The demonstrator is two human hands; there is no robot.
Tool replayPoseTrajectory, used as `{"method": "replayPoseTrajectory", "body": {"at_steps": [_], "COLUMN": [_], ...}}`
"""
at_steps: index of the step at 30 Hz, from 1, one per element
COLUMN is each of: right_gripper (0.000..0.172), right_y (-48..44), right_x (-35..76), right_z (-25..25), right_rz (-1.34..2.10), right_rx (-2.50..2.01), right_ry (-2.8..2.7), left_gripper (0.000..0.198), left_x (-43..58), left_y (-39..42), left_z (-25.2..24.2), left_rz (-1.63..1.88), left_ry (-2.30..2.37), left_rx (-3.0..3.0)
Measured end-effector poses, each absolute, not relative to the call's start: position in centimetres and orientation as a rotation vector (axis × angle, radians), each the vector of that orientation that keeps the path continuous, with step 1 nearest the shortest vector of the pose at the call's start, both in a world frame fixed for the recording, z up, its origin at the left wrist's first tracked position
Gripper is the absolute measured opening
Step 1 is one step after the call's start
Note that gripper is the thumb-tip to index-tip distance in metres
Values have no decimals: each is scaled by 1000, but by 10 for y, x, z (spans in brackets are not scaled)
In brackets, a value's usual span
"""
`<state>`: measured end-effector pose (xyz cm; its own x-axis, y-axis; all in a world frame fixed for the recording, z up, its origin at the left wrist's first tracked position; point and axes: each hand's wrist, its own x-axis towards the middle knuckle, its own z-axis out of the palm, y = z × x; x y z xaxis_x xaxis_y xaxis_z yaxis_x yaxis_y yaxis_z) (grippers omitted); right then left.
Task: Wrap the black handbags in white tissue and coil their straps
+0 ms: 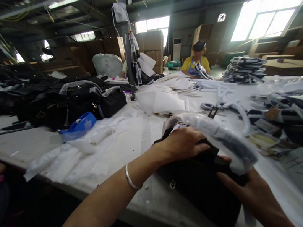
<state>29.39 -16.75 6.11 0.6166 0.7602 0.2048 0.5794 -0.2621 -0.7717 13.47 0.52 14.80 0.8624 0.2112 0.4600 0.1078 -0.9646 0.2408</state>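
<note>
A black handbag (198, 187) with a small gold-coloured fitting on its front stands tilted at the near edge of the table. Its handle (225, 139) is wrapped in clear plastic and arches over the top. My left hand (184, 144) is closed over the bag's upper edge, fingers bent down into the top and partly hidden. On the right side, my right hand (246, 186) grips the bag's upper corner, with the thumb on the front and the fingertips showing at the rim. The inside of the bag cannot be seen.
A blue tape dispenser (79, 126) sits by several finished black bags (80, 102) at left. White paper sheets (163, 96) lie beyond my hands. Wrapped straps and black pieces (293, 113) crowd the right. A post (128, 51) rises from the table; a co-worker (196, 63) sits across.
</note>
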Motion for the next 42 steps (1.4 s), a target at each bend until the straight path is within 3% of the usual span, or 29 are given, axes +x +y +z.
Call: {"method": "replayPoseTrajectory", "body": {"at_steps": [3, 7, 13, 19, 24, 28, 33, 38, 42], "right_gripper": [63, 63, 62, 68, 68, 78, 63, 50, 59], "right_y": [-150, -129, -123, -127, -117, -111, -121, -118, -114], "right_x": [317, 335, 338, 341, 333, 331, 329, 304, 284], "right_z": [63, 60, 52, 53, 44, 32, 49, 87, 91], "right_rz": [399, 526, 584, 689, 738, 674, 316, 469, 531], "right_rx": [-1933, -1839, -1816, -1787, -1797, -1876, -1958, -1848, -1760], "right_ry": [-976, -891, -879, -950, -1050, -988, -1160, -1649, -2122], "left_gripper": [17, 16, 17, 15, 18, 20, 34, 56, 63], "left_x": [110, 93, 108, 96, 80, 74, 68, 59, 46], "left_y": [6, 27, 30, 3, -4, 12, 10, -2, 5], "left_z": [138, 111, 107, 140, 133, 106, 103, 109, 101], "left_rz": [894, 1153, 809, 539, 554, 525, 475, 200, 23], "left_ry": [149, 420, 564, 517, 650, 818, 661, 511, 501], "left_rx": [2791, 2792, 3205, 3061, 2957, 2960, 2851, 2767, 2774]}}
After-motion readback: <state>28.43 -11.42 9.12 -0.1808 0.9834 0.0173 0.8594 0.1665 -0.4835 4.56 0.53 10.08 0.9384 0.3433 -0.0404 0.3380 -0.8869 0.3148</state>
